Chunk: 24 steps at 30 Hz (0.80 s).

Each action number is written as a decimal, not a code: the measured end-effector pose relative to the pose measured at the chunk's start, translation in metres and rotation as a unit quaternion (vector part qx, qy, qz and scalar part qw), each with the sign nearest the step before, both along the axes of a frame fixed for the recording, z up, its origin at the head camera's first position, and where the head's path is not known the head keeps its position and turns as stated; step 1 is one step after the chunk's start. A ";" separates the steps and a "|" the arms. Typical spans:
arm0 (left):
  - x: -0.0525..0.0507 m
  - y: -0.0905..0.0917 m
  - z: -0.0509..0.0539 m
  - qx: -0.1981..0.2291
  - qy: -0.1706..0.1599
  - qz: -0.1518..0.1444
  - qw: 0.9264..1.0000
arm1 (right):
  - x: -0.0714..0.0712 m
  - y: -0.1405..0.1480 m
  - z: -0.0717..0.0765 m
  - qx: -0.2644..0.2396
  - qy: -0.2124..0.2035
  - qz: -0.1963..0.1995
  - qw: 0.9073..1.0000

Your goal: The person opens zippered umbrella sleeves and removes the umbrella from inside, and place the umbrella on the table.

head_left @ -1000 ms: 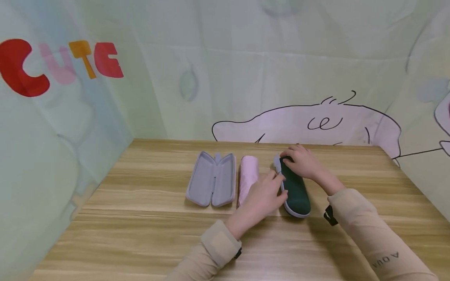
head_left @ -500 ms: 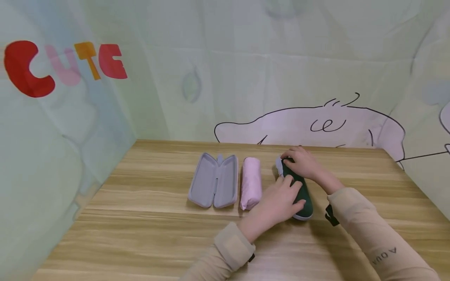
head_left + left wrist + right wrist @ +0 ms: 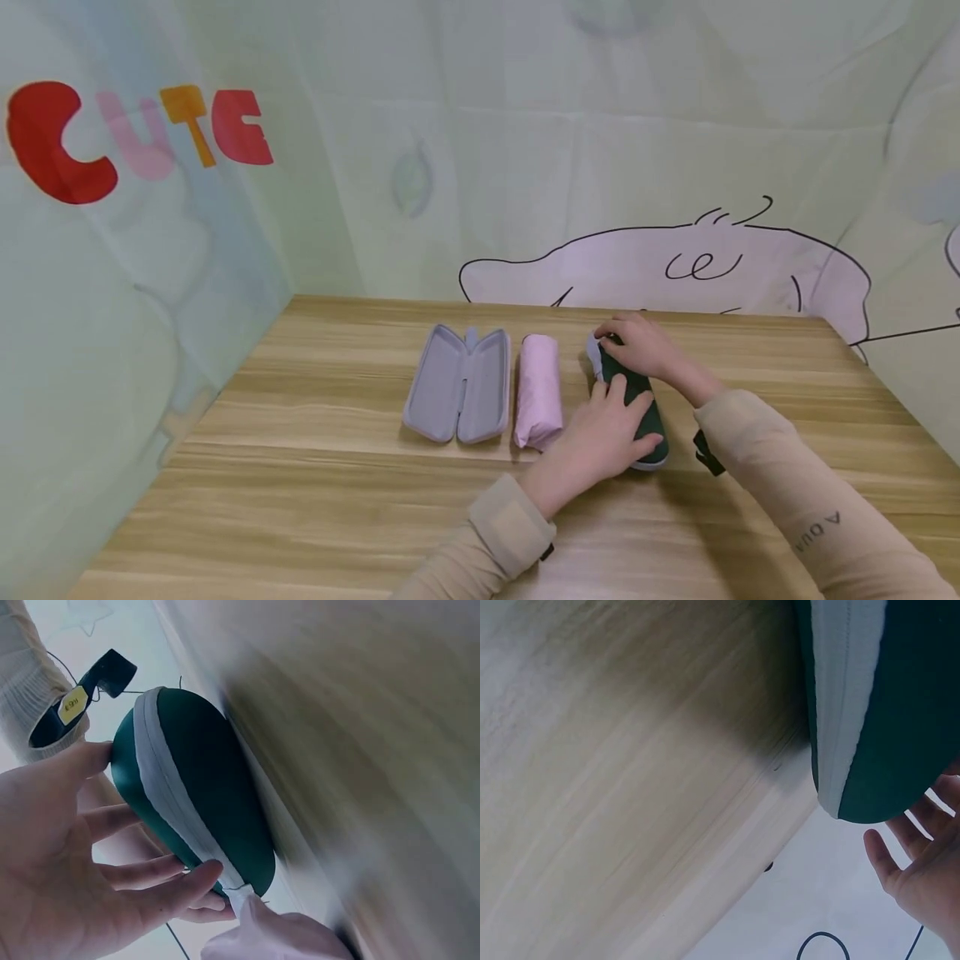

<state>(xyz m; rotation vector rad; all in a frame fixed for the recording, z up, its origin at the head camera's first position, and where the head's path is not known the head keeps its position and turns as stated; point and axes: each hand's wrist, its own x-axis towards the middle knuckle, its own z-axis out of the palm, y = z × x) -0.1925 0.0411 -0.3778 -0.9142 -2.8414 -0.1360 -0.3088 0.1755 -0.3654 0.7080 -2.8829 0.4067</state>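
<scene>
At the far left, a pale cloth backdrop (image 3: 352,125) carries the word "CUTE" in soft red, pink and orange letters, with faint creases running across it. A wood-grained tabletop (image 3: 315,467) meets its foot. On the wood an unfolded grey case (image 3: 438,387) shows two smooth, hollow halves, rounded at the rims. Just beside it on the right lies a pink roll (image 3: 538,387), a thin, wrinkled tube that looks like fabric.

Next comes the left hand (image 3: 600,437), laid across the dark green case (image 3: 633,384) with fingers loosely spread and slightly bent, touching rather than wrapping it; I cannot tell whether a fingertip pinches anything. The case rests on the table under both hands, its near end showing just past the left thumb. It is long, smooth and round-ended, with a pale zip band (image 3: 169,780) along its side. A light grey tab (image 3: 594,354) sits at its far left edge. A pale pinkish form at the bottom of the left wrist view is too blurred to name.

Farther right and back, the right hand (image 3: 637,342) bends its fingers round the far end of the case; how firmly it holds cannot be told. In the right wrist view its thumb stands apart, the other fingers are partly hidden behind the case, and the hand is cut off by the frame. A beige sleeve (image 3: 795,492) trails to the lower right, its lettering only partly legible.
</scene>
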 end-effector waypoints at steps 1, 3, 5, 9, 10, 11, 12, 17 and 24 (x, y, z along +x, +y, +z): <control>0.000 0.000 0.001 -0.002 -0.005 0.000 1.000 | -0.001 -0.001 0.000 0.000 0.000 0.001 1.000; 0.000 0.001 0.002 -0.007 -0.015 -0.002 1.000 | -0.002 -0.002 0.000 0.001 0.002 0.006 1.000; 0.001 0.003 0.003 -0.013 -0.018 -0.003 1.000 | -0.003 -0.003 0.001 0.004 0.005 0.012 1.000; 0.002 0.008 0.004 -0.026 -0.009 -0.004 1.000 | -0.007 -0.004 0.001 0.012 0.001 0.015 1.000; 0.002 0.008 0.004 -0.029 -0.004 -0.004 1.000 | -0.008 -0.004 0.002 0.009 -0.003 0.015 1.000; 0.002 0.009 0.004 -0.033 0.000 -0.003 0.999 | -0.009 -0.004 0.003 0.006 -0.010 0.015 1.000; 0.003 0.010 0.005 -0.038 0.004 -0.002 0.999 | -0.011 -0.004 0.004 0.001 -0.019 0.014 1.000; 0.004 0.012 0.005 -0.055 0.020 0.002 0.998 | -0.018 -0.004 0.010 -0.009 -0.076 0.023 0.997; 0.001 0.013 0.005 -0.058 0.018 0.006 0.998 | -0.026 -0.013 0.022 0.057 -0.168 0.045 0.983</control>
